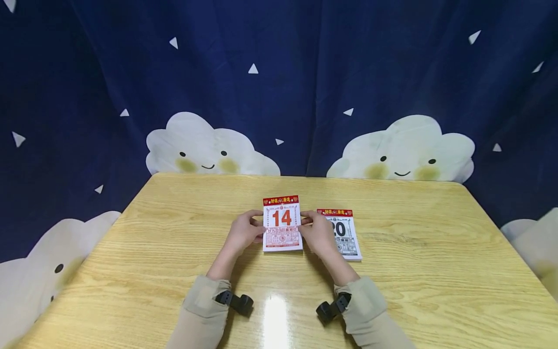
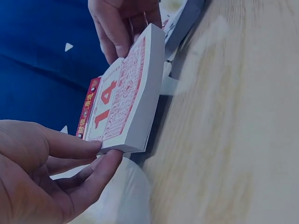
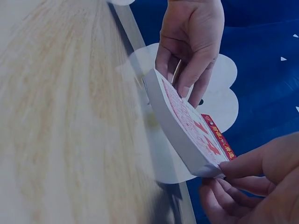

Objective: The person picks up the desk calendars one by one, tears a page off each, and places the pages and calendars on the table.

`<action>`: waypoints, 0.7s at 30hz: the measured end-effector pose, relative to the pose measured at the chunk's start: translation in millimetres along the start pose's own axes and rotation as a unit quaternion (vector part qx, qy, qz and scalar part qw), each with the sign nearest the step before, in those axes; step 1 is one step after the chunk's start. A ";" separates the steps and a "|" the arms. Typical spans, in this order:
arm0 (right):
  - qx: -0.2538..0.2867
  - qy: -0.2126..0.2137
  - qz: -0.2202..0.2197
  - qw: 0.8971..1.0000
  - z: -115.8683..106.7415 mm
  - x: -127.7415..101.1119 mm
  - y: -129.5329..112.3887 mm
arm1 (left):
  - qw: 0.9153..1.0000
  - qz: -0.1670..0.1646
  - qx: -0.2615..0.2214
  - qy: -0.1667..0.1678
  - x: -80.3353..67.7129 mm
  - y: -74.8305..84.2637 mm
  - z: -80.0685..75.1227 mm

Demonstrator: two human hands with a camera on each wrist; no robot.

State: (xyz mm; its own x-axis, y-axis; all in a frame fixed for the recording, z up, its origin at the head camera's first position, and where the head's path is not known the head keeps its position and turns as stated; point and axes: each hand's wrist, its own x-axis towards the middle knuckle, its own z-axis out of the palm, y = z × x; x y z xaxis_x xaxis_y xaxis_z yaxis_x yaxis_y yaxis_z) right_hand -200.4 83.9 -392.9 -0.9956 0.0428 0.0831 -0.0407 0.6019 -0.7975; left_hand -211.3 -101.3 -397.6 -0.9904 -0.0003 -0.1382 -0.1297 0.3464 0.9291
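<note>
A thick tear-off calendar (image 1: 282, 223) with a red header and a large red 14 is held up off the table between both hands. My left hand (image 1: 244, 230) grips its left edge, thumb on the front and fingers behind. On the opposite edge, my right hand (image 1: 318, 233) pinches it the same way. Both wrist views show the pad's thick white page block (image 2: 145, 102) raised above the wood. A second tear-off calendar (image 1: 348, 237), with a black 20, lies on the table behind my right hand, which covers part of its left side.
The wooden table (image 1: 174, 203) extends to either side of the hands. A dark blue curtain (image 1: 279, 97) with white clouds and triangles hangs beyond its far edge. Each wrist wears a black strap camera (image 1: 244, 304).
</note>
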 end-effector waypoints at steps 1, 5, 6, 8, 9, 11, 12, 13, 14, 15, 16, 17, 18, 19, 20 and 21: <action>0.009 -0.002 0.001 1.000 -0.9 0.5 0.2 | 1.000 0.002 -0.004 -0.002 0.1 0.4 0.1; 0.068 -0.025 0.020 0.997 -4.9 2.3 2.1 | 1.000 0.007 -0.023 -0.005 0.6 1.9 -0.5; 0.082 -0.029 0.024 0.996 -6.0 2.8 2.7 | 1.000 0.007 -0.027 -0.006 0.6 2.4 -0.7; 0.109 -0.035 0.032 0.993 -8.5 3.8 4.0 | 0.999 0.008 -0.035 -0.010 1.2 2.9 -0.7; 0.118 -0.035 0.036 0.992 -9.7 4.6 4.8 | 0.999 0.009 -0.041 -0.013 1.4 3.2 -0.5; 0.126 -0.036 0.039 0.991 -12.0 5.9 6.6 | 0.998 0.012 -0.055 -0.018 2.5 3.2 0.4; 0.131 -0.037 0.042 0.990 -13.0 6.6 7.4 | 0.998 0.014 -0.065 -0.020 3.2 3.0 1.0; 0.133 -0.037 0.045 0.989 -13.9 7.2 8.4 | 0.997 0.016 -0.075 -0.022 3.7 2.8 1.7; 0.137 -0.039 0.050 0.989 -14.7 7.9 9.4 | 0.996 0.018 -0.087 -0.022 4.0 2.9 2.4; 0.140 -0.041 0.052 0.988 -15.6 8.4 10.6 | 0.995 0.021 -0.097 -0.022 4.4 2.8 3.2; 0.144 -0.043 0.054 0.987 -16.4 8.7 11.6 | 0.994 0.026 -0.105 -0.023 4.7 2.8 4.1; 0.146 -0.046 0.053 0.987 -17.4 9.0 12.4 | 0.993 0.031 -0.113 -0.023 4.8 2.8 4.9; 0.151 -0.048 0.055 0.986 -18.0 9.3 13.1 | 0.992 0.035 -0.122 -0.023 4.7 3.1 5.6; 0.155 -0.050 0.054 0.985 -19.1 9.4 13.8 | 0.991 0.038 -0.127 -0.023 4.4 3.5 6.2; 0.162 -0.053 0.053 0.984 -20.2 9.5 14.4 | 0.990 0.042 -0.132 -0.023 4.3 3.8 6.7; 0.170 -0.056 0.050 0.983 -21.3 9.4 14.8 | 0.989 0.044 -0.138 -0.025 4.1 4.0 7.1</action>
State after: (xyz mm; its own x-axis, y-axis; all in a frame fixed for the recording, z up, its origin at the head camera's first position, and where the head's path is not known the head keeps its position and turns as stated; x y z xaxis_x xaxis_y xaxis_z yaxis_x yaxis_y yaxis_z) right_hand -208.6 110.2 -391.2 -0.9983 -0.0118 -0.0565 0.0504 0.2979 -0.9532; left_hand -215.6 -93.3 -396.8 -0.9958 0.0670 -0.0623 -0.0573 0.0744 0.9956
